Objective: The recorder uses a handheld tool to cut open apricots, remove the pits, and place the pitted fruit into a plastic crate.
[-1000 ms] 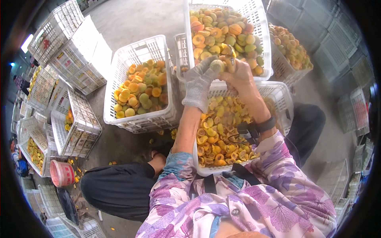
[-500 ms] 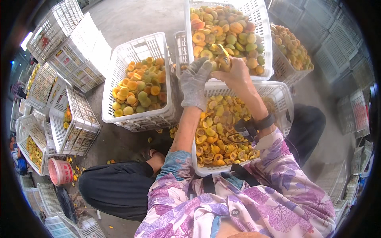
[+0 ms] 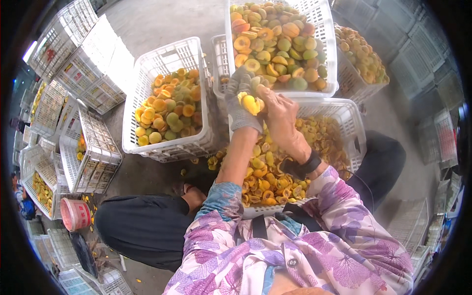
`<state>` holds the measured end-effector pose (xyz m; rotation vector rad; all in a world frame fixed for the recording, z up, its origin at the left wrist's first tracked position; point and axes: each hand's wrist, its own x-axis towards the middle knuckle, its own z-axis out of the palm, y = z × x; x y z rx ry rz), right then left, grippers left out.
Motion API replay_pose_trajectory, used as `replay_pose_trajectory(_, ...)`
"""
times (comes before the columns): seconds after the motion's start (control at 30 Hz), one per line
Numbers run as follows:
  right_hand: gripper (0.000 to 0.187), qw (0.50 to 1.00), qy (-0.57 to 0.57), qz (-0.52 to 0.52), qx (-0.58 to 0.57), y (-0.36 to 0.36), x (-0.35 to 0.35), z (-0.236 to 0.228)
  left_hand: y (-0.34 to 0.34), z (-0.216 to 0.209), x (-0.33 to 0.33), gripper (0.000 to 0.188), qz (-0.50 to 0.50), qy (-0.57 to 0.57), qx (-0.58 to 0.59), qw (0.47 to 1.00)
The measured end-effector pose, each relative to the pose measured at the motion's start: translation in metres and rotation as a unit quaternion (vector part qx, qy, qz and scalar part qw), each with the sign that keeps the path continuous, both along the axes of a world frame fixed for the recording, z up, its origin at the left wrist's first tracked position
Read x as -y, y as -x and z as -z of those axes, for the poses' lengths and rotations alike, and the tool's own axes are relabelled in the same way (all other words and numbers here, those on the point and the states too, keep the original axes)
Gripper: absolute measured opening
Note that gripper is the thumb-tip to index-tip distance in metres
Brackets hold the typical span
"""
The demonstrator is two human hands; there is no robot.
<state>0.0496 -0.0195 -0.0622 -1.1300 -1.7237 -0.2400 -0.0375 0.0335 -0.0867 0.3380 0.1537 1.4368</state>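
My left hand (image 3: 239, 93), in a grey knit glove, is closed around a piece of yellow fruit, apparently a peach half, mostly covered by the fingers. My bare right hand (image 3: 281, 115) presses against it from the right, fingers curled; what they grip is hidden. A bright yellow fruit piece (image 3: 250, 104) shows between the two hands. Both hands are above the far left part of a white crate (image 3: 356, 115) between my knees, which holds many small scooped yellow fruit pieces (image 3: 268, 184). Just beyond my hands, a raised white crate (image 3: 330, 49) holds peach halves (image 3: 280, 46).
Left of my hands stands another white crate (image 3: 129, 118) of peach halves (image 3: 172, 105). A heaped crate of fruit (image 3: 361, 54) is at the far right. Stacked crates (image 3: 93, 64) and a pink bucket (image 3: 75, 215) stand at left. Fruit scraps lie on the floor.
Both hands have come nearer to me, away from the raised crate. My right hand has turned, hiding the yellow tool-like strip seen before. A yellow fruit piece now shows between the hands.
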Motion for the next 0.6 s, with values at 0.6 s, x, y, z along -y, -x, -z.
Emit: replay_pose_trajectory(0.6,0.058,0.988,0.045,-0.066,0.133,-0.015,0.0,-0.006,0.002,0.022,-0.017,0.028,-0.006,0.034,0.024,0.999)
